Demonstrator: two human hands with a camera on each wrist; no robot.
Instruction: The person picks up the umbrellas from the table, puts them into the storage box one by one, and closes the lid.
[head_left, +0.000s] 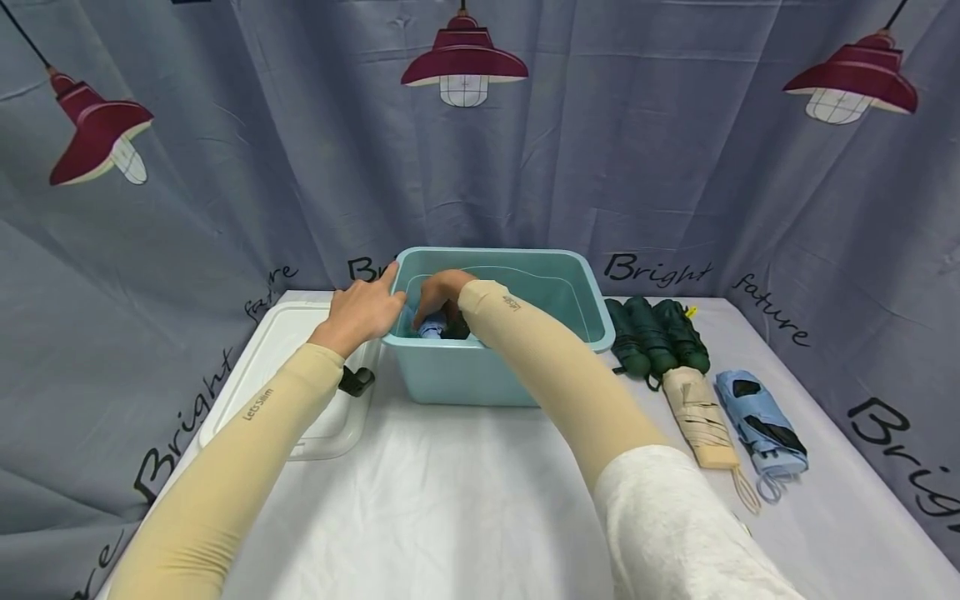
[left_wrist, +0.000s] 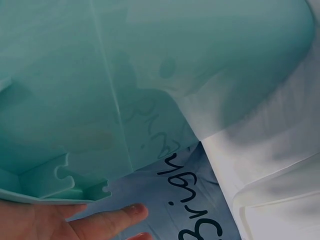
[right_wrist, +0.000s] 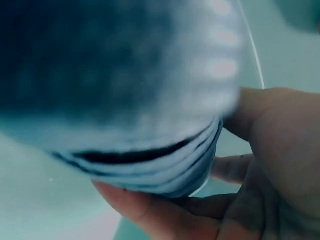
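A teal plastic bin [head_left: 465, 371] stands at the back middle of the table. My left hand [head_left: 362, 308] rests at its left rim, index finger pointing straight along the edge. In the left wrist view, extended fingers [left_wrist: 107, 222] show beside the bin's ribbed rim. My right hand [head_left: 442, 296] reaches down inside the bin and grips a light blue folded umbrella [head_left: 432, 326]. Close up in the right wrist view, thumb and fingers wrap round its layered fabric [right_wrist: 150, 172]. Part of the umbrella is hidden behind the bin's front wall and my forearm.
A white lid [head_left: 255, 379] with a black latch [head_left: 356, 382] lies left of the bin. To the right are several dark green rolled bundles [head_left: 652, 337], a beige folded umbrella [head_left: 699, 417] and another light blue folded umbrella [head_left: 761, 423]. Behind hangs a grey-blue curtain [head_left: 322, 125].
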